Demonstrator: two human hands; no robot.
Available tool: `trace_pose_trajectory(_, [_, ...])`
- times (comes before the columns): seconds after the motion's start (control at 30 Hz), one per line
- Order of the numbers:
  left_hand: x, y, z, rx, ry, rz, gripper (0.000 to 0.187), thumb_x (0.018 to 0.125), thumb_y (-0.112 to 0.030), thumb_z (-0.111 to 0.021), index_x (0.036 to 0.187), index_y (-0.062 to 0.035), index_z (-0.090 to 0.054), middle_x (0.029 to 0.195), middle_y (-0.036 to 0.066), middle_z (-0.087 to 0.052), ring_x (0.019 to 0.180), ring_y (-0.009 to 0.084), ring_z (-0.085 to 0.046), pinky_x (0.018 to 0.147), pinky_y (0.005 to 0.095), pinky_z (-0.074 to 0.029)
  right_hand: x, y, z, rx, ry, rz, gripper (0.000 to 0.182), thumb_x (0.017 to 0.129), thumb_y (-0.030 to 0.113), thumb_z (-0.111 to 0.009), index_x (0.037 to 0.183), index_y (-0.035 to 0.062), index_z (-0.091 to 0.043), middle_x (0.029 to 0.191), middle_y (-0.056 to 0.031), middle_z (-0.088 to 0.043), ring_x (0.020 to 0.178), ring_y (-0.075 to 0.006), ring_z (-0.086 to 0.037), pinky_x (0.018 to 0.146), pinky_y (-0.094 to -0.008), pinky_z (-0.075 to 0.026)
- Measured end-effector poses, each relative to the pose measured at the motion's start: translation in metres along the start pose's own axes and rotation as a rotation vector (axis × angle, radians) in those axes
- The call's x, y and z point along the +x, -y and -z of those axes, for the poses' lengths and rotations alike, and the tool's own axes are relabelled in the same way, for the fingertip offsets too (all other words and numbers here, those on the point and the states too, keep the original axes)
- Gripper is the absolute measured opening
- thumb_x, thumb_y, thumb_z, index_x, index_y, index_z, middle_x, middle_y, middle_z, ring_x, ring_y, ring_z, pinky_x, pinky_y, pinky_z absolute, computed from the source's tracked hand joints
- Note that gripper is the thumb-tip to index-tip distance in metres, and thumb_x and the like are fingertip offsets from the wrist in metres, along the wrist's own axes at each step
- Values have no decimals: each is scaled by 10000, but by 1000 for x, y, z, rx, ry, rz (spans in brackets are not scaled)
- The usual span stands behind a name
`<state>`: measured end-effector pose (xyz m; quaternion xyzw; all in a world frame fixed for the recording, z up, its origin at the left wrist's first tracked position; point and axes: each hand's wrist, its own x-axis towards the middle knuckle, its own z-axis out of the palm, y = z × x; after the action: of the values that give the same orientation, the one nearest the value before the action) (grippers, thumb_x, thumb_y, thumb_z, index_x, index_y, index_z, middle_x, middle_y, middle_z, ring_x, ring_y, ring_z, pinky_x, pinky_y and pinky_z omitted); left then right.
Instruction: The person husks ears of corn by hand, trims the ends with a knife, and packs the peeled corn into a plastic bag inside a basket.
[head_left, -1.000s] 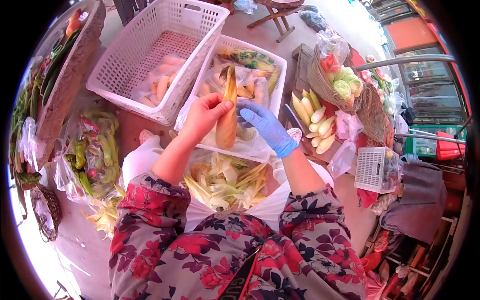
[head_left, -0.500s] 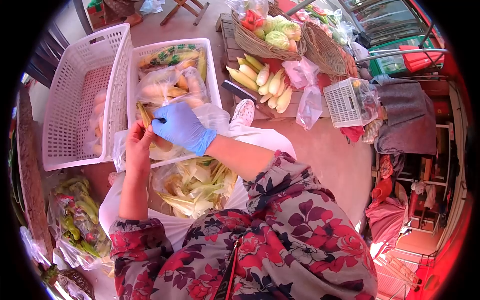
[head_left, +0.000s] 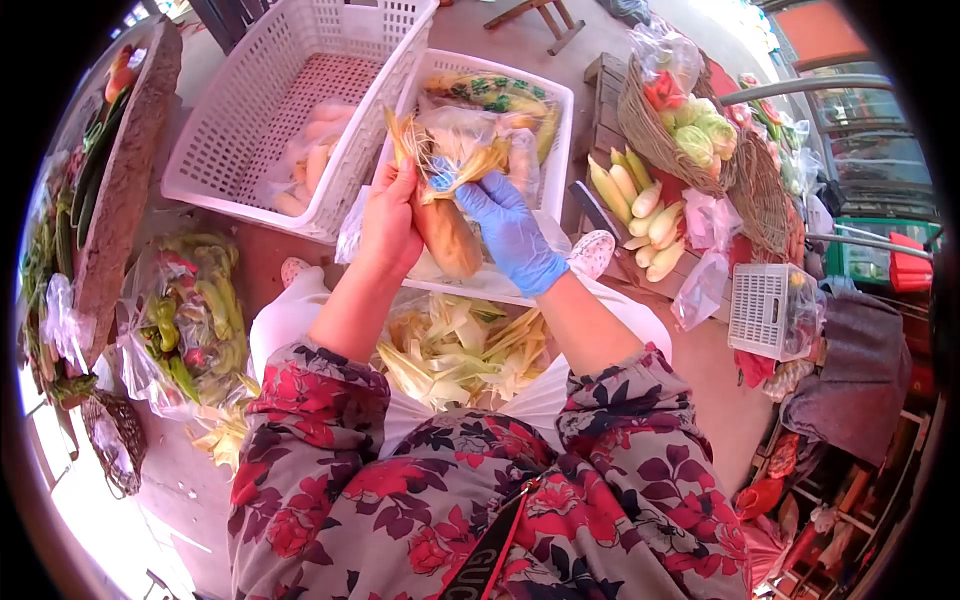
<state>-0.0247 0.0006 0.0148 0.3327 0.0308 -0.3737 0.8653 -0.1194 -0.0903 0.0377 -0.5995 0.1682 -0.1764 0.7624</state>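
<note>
Both hands' grip on corn cob (head_left: 445, 235) — strap (head_left: 487, 556) reads "GUC"

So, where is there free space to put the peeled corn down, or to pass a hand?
The large white basket has bare mesh floor in its far half; bagged cobs fill its near corner. Bare ground shows between the green pepper bag and this basket. Crowded: the smaller basket under both hands, the husk pile in the lap, and the wooden stand with cobs.

From my remote feed, the only lettering I can read sits at the bottom centre of the frame: white capitals "GUC", cut off there, on the black woven bag strap (head_left: 487, 558) crossing a red-and-grey floral blouse (head_left: 640, 470).
</note>
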Motion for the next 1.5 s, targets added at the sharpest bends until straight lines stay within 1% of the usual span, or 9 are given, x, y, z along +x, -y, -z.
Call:
trace_pose_trajectory(0.23, [29, -33, 24, 23, -153, 222, 183, 953, -169, -375, 877, -31, -469, 712, 130, -561, 621, 263, -587, 568, 387, -530, -20, 33, -21, -538, 430, 560, 130, 826, 49, -570, 953, 27, -553, 942, -116, -563, 954, -336, -540, 923, -398, -396])
trace_pose_trajectory(0.47, [42, -64, 32, -95, -149, 149, 234, 965, -222, -372, 871, -24, -455, 689, 105, -531, 592, 242, -559, 582, 390, -525, -67, 58, -29, -715, 612, 678, 179, 795, 192, -599, 856, 71, -481, 798, -121, -468, 806, -345, -498, 745, -441, -411])
trace_pose_trajectory(0.57, [38, -70, 33, -130, -110, 104, 235, 966, -221, -384, 866, -21, -453, 681, 86, -518, 605, 219, -557, 587, 379, -523, -71, 46, -25, -766, 595, 670, 223, 803, 234, -610, 872, 54, -499, 799, -133, -478, 776, -344, -502, 727, -421, -417])
trace_pose_trajectory(0.67, [28, -75, 30, 26, -2, 32, 213, 963, -204, -406, 882, -22, -480, 714, 75, -539, 639, 194, -571, 604, 345, -515, -67, 50, -17, -715, 796, 263, 317, 837, 297, -605, 962, 14, -533, 873, -142, -541, 813, -286, -556, 749, -370, -447])
trace_pose_trajectory(0.77, [19, -73, 29, 194, 121, -78, 179, 957, -189, -430, 911, -32, -503, 798, 81, -572, 650, 167, -572, 624, 303, -502, -65, 33, -17, -218, 344, -111, 465, 857, 380, -592, 1074, -28, -532, 984, -159, -581, 895, -216, -583, 784, -308, -464])
trace_pose_trajectory(0.9, [6, -52, 17, 179, 150, -115, 149, 948, -180, -456, 943, -47, -522, 858, 68, -590, 733, 149, -580, 714, 274, -484, -43, 6, -23, -355, 40, -102, 558, 862, 366, -594, 1184, -68, -453, 1106, -177, -559, 994, -216, -563, 854, -306, -447])
trace_pose_trajectory(1.07, [-4, -29, 14, -356, -148, 122, 180, 948, -164, -421, 970, -5, -503, 865, 115, -561, 924, 270, -548, 871, 454, -453, -24, -23, -32, -350, 58, 7, 623, 822, 329, -661, 1240, -50, -397, 1130, -149, -551, 1020, -192, -546, 883, -306, -431])
trace_pose_trajectory(1.3, [-7, -26, 7, -935, 241, 283, 37, 845, -34, -426, 880, -47, -429, 678, 24, -387, 657, 153, -414, 731, 315, -385, -14, -7, -31, -11, -196, -44, 373, 831, 245, -672, 1074, -15, -560, 991, -28, -587, 884, -74, -534, 776, -221, -441])
trace_pose_trajectory(1.5, [-22, -36, 6, -693, 243, 240, 34, 876, -62, -438, 908, -52, -431, 649, -10, -336, 611, 137, -378, 685, 303, -355, 0, 10, -7, -23, -350, -15, 361, 855, 312, -630, 972, -29, -614, 890, -13, -607, 805, -62, -538, 719, -233, -446])
